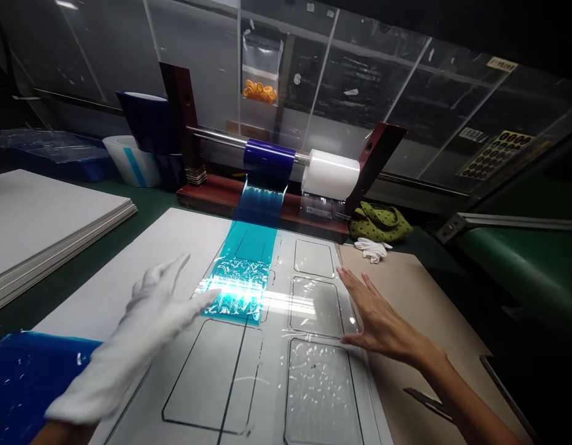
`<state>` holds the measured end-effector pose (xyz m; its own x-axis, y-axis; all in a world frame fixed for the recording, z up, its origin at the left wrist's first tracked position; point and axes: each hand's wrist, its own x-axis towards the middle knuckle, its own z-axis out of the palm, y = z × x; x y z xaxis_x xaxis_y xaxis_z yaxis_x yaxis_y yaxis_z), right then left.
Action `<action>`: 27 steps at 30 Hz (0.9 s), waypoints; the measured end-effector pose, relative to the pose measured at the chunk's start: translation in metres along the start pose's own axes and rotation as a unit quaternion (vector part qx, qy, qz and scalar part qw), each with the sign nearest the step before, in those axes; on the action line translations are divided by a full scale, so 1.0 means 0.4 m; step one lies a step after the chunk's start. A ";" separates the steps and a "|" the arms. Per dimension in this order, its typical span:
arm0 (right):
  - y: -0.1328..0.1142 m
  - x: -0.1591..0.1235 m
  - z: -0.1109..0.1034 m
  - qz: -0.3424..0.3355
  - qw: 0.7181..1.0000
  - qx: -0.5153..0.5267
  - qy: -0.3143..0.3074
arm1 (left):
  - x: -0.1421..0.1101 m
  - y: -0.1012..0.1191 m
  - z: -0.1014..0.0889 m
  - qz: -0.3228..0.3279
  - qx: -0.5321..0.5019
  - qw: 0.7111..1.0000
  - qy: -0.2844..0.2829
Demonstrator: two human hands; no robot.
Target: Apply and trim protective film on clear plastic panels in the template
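My left hand (144,321), in a white glove, is spread open on the left; one fingertip overlaps the edge of a blue film strip (253,241). Whether it touches the film cannot be told. The strip runs down from a blue film roll (270,162), wrinkled and glossy at its lower end. My bare right hand (378,318) is open, fingers apart, at the right edge of a white board (272,383) marked with black rounded outlines. Beside it, clear film (314,309) from a white roll (335,173) covers the right column of outlines.
A wooden stand (383,148) holds both rolls on a metal rod. Stacked white sheets (49,228) lie left, blue film (31,389) at lower left. A white glove (373,249) and green pouch (381,222) sit at right, above a slim dark tool (427,402) on brown board.
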<state>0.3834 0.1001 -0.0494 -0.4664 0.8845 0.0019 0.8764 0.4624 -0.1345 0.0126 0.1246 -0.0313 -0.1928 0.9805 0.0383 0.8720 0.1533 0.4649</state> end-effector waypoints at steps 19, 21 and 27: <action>-0.101 -0.120 -0.020 0.028 0.993 0.054 0.096 | 0.152 0.041 0.055 -0.002 -0.266 0.956 -0.126; -0.137 -0.119 -0.037 0.052 0.984 0.122 0.119 | 0.104 0.016 0.049 -0.024 -0.314 0.936 -0.157; -0.285 -0.057 -0.033 0.208 0.858 0.456 0.111 | -0.019 -0.054 0.008 -0.050 -0.397 0.887 -0.230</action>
<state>0.2957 0.0278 -0.0212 -0.0121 0.9982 -0.0590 0.4561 -0.0470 -0.8887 -0.0034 0.1141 -0.0445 0.1126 0.9414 -0.3179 0.2342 0.2857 0.9292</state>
